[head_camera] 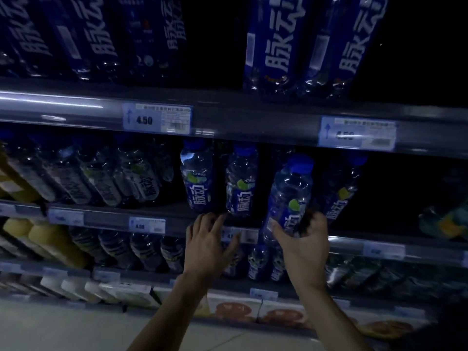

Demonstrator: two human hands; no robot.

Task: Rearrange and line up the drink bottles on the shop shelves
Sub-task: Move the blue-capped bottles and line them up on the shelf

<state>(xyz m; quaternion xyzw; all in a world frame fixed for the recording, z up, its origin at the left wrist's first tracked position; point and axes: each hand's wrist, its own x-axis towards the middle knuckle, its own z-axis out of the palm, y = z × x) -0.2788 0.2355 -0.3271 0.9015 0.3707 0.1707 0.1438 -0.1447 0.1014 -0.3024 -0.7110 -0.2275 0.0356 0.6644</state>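
Blue-capped drink bottles with blue labels stand on the middle shelf (157,214). My right hand (305,245) grips the lower part of one bottle (291,196), which is tilted and sits forward of the shelf edge. Behind it to the right stands another bottle (340,188). My left hand (209,243) is open, fingers spread, its fingertips just below two upright bottles (198,177) (240,182) at the shelf front.
The upper shelf (228,117) carries large blue bottles (273,44) and price tags (157,119). Clear bottles (106,176) fill the middle shelf's left. A dark gap lies right of the held bottle. Lower shelves hold yellow bottles (45,239), dark bottles and cartons (238,310).
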